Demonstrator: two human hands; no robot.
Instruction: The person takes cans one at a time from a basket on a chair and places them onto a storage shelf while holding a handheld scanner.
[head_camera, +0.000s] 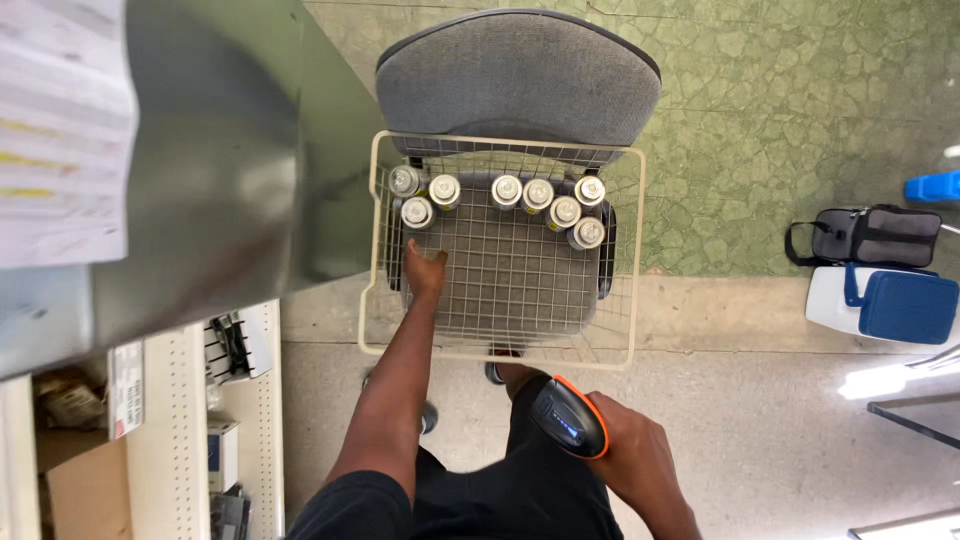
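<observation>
We see the left hand (425, 268) reaching into the wire basket (378, 250), low at the basket's left side. Its fingers are curled loosely, tips just short of the nearest can; it grips nothing that we can make out. Whether the palm touches the basket floor we cannot tell.

The right hand (630, 455) is closed around a handheld scanner (568, 417), black with an orange rim, held outside the basket below its near edge, toward the right corner.

The cans (506, 200), silver-topped and upright, stand in two groups along the basket's far edge. The left group sits in the far-left corner, its lowest can (417, 212) just beyond the left fingertips. The right group runs from the middle of the far edge down toward the right wall. A narrow gap separates the groups.

The near half of the basket floor carries only the left hand, so there is open room from the cans back to the near edge and across to the right wall.

The basket rests on the seat of a grey chair (517, 75), whose backrest rises just behind the far edge.

To the left, a metal shelf top (215, 160) comes close to the basket's left wall; papers (62, 130) lie on it. To the right, well apart on the floor (780, 440), stand a dark bag (875, 236) and a blue and white container (885, 305).
</observation>
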